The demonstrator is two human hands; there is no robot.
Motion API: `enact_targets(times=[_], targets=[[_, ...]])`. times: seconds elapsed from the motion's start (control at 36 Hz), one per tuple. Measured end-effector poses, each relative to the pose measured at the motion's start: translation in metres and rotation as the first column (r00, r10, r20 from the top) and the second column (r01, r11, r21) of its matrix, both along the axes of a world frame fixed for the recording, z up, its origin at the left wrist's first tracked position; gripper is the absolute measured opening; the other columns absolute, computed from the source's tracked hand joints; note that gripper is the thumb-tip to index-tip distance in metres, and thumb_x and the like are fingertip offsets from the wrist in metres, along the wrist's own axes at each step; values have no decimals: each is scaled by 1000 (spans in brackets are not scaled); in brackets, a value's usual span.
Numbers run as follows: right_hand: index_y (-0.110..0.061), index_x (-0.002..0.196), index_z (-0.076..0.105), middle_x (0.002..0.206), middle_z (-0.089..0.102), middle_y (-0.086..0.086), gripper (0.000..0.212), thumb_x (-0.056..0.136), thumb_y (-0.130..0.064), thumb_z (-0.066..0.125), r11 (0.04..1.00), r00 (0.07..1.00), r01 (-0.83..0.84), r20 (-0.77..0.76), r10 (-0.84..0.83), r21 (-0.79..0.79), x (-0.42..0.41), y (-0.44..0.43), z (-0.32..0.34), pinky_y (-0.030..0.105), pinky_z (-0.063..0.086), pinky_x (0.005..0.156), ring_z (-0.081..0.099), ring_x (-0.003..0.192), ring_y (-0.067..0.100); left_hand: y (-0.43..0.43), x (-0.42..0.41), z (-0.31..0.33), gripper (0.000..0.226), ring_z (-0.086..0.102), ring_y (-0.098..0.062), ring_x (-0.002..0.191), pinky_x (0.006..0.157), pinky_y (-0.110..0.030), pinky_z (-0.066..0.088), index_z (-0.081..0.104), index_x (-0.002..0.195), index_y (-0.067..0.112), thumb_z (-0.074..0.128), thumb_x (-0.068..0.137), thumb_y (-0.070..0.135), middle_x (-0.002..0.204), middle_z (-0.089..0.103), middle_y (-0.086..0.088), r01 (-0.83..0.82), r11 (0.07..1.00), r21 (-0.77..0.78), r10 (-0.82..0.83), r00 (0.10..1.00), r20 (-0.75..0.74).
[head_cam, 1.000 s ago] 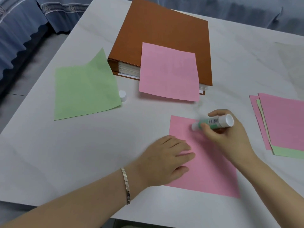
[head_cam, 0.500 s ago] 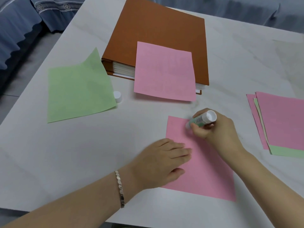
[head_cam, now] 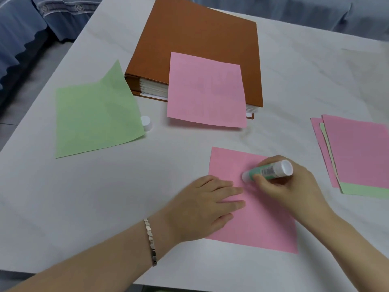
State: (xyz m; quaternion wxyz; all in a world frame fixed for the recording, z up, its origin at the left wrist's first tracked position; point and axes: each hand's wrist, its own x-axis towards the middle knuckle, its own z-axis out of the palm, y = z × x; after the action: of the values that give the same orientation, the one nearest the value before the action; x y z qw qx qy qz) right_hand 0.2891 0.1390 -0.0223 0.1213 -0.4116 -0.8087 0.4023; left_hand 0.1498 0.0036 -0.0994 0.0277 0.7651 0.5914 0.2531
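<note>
A pink paper sheet [head_cam: 261, 220] lies flat on the white table [head_cam: 105, 197] in front of me. My left hand [head_cam: 202, 207] presses its left edge with straight fingers. My right hand [head_cam: 288, 186] grips a green and white glue stick [head_cam: 268, 170], tilted with its tip down on the upper middle of the sheet. The glue stick's white cap [head_cam: 146, 123] stands on the table by the green sheet.
A brown binder [head_cam: 200, 45] lies at the back with a pink sheet [head_cam: 206, 91] leaning over its front edge. A green sheet [head_cam: 94, 114] lies at left, one corner curled up. A stack of pink and green sheets [head_cam: 357, 152] sits at right.
My right hand has drawn the glue stick from near the sheet's top edge down toward its middle. My left hand stays pressed on the sheet.
</note>
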Motion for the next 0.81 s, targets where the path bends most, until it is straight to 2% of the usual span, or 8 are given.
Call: enact_targets(times=[0.17, 0.28, 0.36, 0.47, 0.53, 0.64, 0.72, 0.81], targets=[[-23, 72, 61, 75, 62, -18, 21, 69, -8, 75, 998, 998, -59, -2, 59, -4, -9, 4, -4, 6, 40, 56, 53, 59, -2, 0, 0, 0, 29, 52, -18, 113, 100, -30, 34, 69, 111, 22, 51, 89, 28, 123, 63, 2, 5, 1000, -17, -5, 1000, 22], [-24, 69, 60, 65, 61, -25, 23, 70, -6, 74, 997, 998, -63, -27, 64, 32, -17, 13, -6, 5, 38, 56, 52, 57, -4, 0, -1, 0, 28, 53, -17, 114, 100, -30, 35, 70, 110, 23, 52, 88, 28, 124, 62, 4, 6, 1000, -25, -5, 999, 39], [-20, 72, 59, 59, 59, -13, 20, 71, -8, 74, 998, 998, -17, -60, 20, 57, -23, 21, -8, 5, 38, 55, 50, 55, -3, 0, 0, 0, 28, 54, -17, 114, 100, -30, 35, 70, 110, 23, 52, 89, 28, 124, 62, 4, 8, 999, -36, -6, 998, 55], [-26, 71, 57, 67, 59, -13, 21, 73, -11, 73, 996, 997, 34, -65, -28, 88, -28, 30, -9, 5, 38, 54, 52, 56, -6, 0, 0, 2, 28, 53, -16, 115, 100, -29, 35, 69, 110, 23, 51, 89, 26, 124, 62, 4, 5, 999, -46, -2, 998, 68], [-29, 72, 58, 70, 63, -11, 21, 75, -12, 71, 993, 990, 103, -99, -98, 49, -24, 32, -9, 7, 40, 53, 56, 59, -2, 0, 0, 3, 28, 53, -17, 115, 100, -29, 35, 70, 109, 22, 52, 87, 24, 123, 63, 3, -2, 999, -39, 5, 997, 82], [-25, 79, 64, 77, 66, 4, 16, 78, -10, 70, 975, 972, 159, -149, -183, -158, -3, 32, -8, 27, 46, 63, 59, 72, 22, 1, 7, 8, 28, 57, -22, 110, 96, -32, 38, 72, 102, 17, 54, 82, 25, 117, 65, -2, -52, 998, -26, 55, 994, 97], [-26, 78, 68, 79, 65, 3, 15, 78, -11, 71, 952, 977, 119, -136, -163, -282, 13, 26, -6, 33, 45, 70, 56, 73, 21, 4, 14, 7, 32, 54, -23, 109, 96, -35, 37, 71, 95, 13, 56, 79, 37, 115, 65, -5, -71, 997, -19, 72, 996, 52], [-30, 80, 69, 75, 69, -2, 13, 72, -22, 75, 947, 984, 78, -128, -124, -311, 20, 20, 2, 36, 47, 72, 60, 72, 17, 6, 17, 4, 36, 49, -21, 115, 98, -36, 35, 69, 92, 8, 54, 81, 40, 121, 63, -7, -45, 999, -15, 45, 999, 23]])
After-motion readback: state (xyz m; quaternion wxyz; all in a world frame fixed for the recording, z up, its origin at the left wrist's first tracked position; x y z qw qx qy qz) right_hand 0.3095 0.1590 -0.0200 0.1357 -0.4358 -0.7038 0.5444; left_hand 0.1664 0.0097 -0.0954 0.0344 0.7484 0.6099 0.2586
